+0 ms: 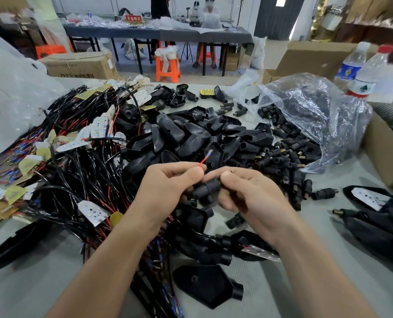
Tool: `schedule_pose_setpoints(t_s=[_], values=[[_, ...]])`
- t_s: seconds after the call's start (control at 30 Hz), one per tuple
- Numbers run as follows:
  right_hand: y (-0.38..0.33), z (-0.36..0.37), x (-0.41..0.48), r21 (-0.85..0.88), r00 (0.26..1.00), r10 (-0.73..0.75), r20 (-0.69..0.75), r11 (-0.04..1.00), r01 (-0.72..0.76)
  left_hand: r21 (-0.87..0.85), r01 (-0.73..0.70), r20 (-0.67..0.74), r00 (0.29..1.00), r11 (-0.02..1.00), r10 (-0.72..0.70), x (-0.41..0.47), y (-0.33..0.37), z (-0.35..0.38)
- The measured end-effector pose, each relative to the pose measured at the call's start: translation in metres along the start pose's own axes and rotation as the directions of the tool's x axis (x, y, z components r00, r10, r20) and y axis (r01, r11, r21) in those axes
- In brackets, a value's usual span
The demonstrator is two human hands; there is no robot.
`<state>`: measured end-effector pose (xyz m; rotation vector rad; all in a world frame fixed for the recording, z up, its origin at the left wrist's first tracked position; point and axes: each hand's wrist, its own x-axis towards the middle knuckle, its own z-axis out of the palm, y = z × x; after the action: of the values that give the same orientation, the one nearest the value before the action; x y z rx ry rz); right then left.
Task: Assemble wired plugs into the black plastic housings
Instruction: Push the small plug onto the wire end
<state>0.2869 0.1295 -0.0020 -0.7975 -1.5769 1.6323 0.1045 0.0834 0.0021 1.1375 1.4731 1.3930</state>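
Centre frame: left hand (168, 187) pinches a red wire (203, 160), right hand (253, 193) grips a black plug (206, 189), hands touching, above the housing pile (191, 134).

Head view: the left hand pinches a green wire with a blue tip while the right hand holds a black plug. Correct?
No. The head view shows the wire pinched by the left hand is red, not green. The rest holds: its tip is blue, and the right hand holds a black plug.

Assembly workshop: heaped black housings (191, 131), wire bundles (76, 157), cartons (80, 65).
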Motion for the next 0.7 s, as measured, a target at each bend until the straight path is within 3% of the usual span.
schedule_pose_setpoints(t_s=[0.1,0.27,0.37,0.43,0.53,0.7], values=[[-0.001,-0.001,0.000,-0.051,0.995,0.008,-0.095,0.999,-0.013,-0.113,-0.006,-0.030,1.000,0.994,0.002,-0.001,0.002,-0.001],[-0.001,0.000,0.003,0.192,0.935,0.131,-0.331,0.979,-0.069,-0.424,-0.071,-0.182,0.983,0.903,-0.009,0.002,0.009,-0.020],[0.001,0.002,0.004,0.212,0.919,0.144,-0.367,0.975,-0.068,-0.464,-0.083,-0.128,0.991,0.882,0.027,0.000,0.009,-0.018],[0.001,0.004,0.005,0.218,0.917,0.141,-0.374,0.974,-0.061,-0.400,-0.069,-0.075,0.996,0.914,0.043,-0.001,0.008,-0.013],[0.001,0.004,0.005,0.279,0.911,0.141,-0.388,0.960,-0.029,-0.104,-0.148,-0.063,0.988,0.983,0.142,-0.003,0.007,-0.008],[-0.002,0.005,0.005,0.405,0.915,0.129,-0.382,0.914,0.040,0.238,-0.266,-0.134,0.943,0.934,0.303,-0.011,0.003,0.001]])
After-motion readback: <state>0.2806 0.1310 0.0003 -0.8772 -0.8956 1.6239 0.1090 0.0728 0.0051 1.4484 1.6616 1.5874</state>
